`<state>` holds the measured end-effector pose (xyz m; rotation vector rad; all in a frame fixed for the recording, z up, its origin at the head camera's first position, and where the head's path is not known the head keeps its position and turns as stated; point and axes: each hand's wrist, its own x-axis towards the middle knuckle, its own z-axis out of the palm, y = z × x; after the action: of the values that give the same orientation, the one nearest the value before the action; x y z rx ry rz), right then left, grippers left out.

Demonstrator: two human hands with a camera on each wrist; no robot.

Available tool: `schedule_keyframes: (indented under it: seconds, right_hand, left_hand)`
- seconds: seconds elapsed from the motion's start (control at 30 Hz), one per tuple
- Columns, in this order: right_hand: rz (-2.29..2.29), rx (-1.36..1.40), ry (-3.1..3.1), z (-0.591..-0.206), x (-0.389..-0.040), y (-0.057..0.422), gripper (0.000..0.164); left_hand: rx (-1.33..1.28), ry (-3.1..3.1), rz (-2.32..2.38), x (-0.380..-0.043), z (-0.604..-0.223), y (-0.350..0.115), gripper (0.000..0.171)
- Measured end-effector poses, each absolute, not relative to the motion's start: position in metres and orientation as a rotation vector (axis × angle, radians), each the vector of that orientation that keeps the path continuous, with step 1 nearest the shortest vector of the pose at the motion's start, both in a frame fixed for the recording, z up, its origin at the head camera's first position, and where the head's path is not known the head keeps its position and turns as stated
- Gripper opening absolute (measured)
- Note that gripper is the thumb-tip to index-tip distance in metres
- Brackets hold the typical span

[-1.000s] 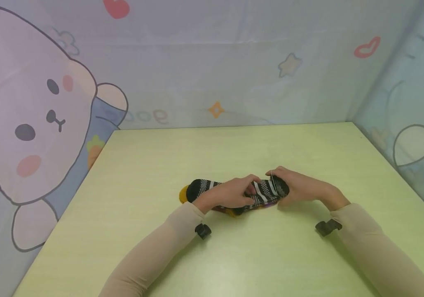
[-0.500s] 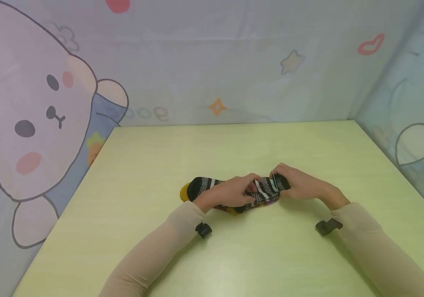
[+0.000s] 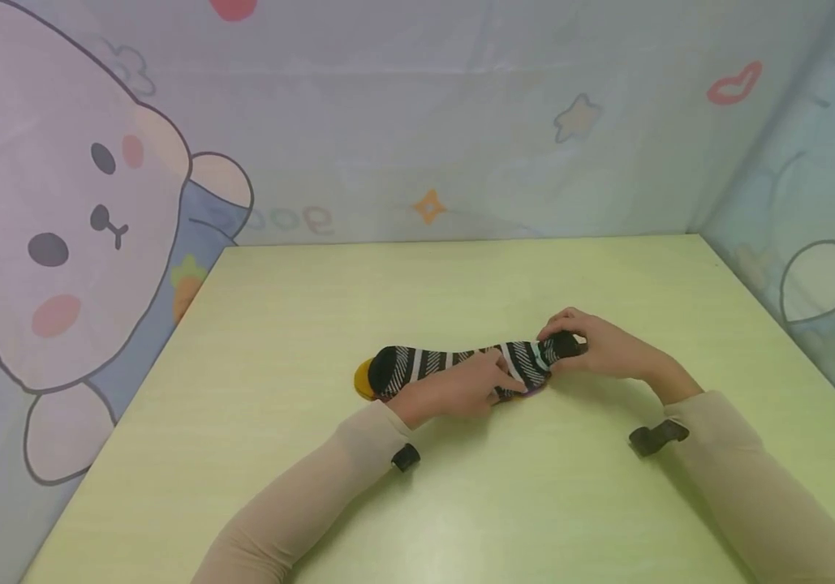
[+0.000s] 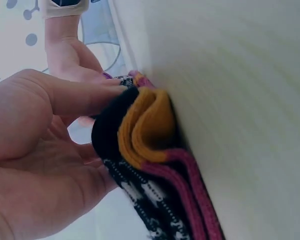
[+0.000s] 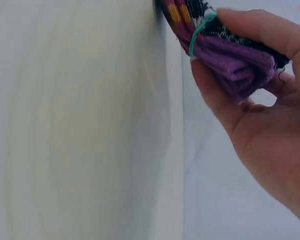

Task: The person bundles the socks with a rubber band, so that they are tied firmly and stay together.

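Observation:
A bundle of socks [image 3: 402, 369] lies on the table, black and white striped pieces on top of mustard and purple ones. My left hand [image 3: 464, 388] holds the bundle near its middle; in the left wrist view its fingers lie against the black heel beside a folded mustard heel [image 4: 157, 125]. A thin teal elastic band [image 3: 540, 355] circles the socks near the cuff end. My right hand [image 3: 607, 347] pinches that end at the band, with purple cuffs [image 5: 240, 62] showing between thumb and fingers in the right wrist view. The left palm hides part of the socks.
The pale yellow-green table [image 3: 417, 503] spreads around the socks. Behind it hangs a printed cloth backdrop [image 3: 388, 122], and another cloth wall [image 3: 819, 203] stands at the right edge. Each wrist carries a black strap mount, such as the right one [image 3: 658, 438].
My right hand has shifted right and slightly away, exposing the teal band around the narrowed cuff end. My left hand has slid a little right, its fingers reaching further along the socks.

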<state>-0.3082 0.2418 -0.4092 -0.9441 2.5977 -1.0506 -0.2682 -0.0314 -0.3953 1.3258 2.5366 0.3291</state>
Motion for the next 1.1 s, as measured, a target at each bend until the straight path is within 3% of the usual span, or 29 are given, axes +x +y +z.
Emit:
schedule_keyframes:
  seconds: [0.33,0.77,0.93,1.1]
  right_hand:
    - [-1.280,-0.805,2.515,-0.404,-0.306,0.235,0.015]
    - [-1.381,-0.771,2.492,-0.405,-0.313,0.247,0.053]
    - [-1.359,-0.770,2.608,-0.408,-0.314,0.252,0.033]
    - [-1.071,-0.798,2.780,-0.408,-0.313,0.252,0.023]
  left_hand:
    - [1.292,2.556,0.383,-0.275,-0.396,-0.037,0.042]
    - [1.313,2.534,0.527,-0.279,-0.397,-0.040,0.034]
    - [1.205,2.558,0.570,-0.282,-0.396,-0.042,0.032]
    - [1.053,2.596,0.579,-0.285,-0.397,-0.044,0.049]
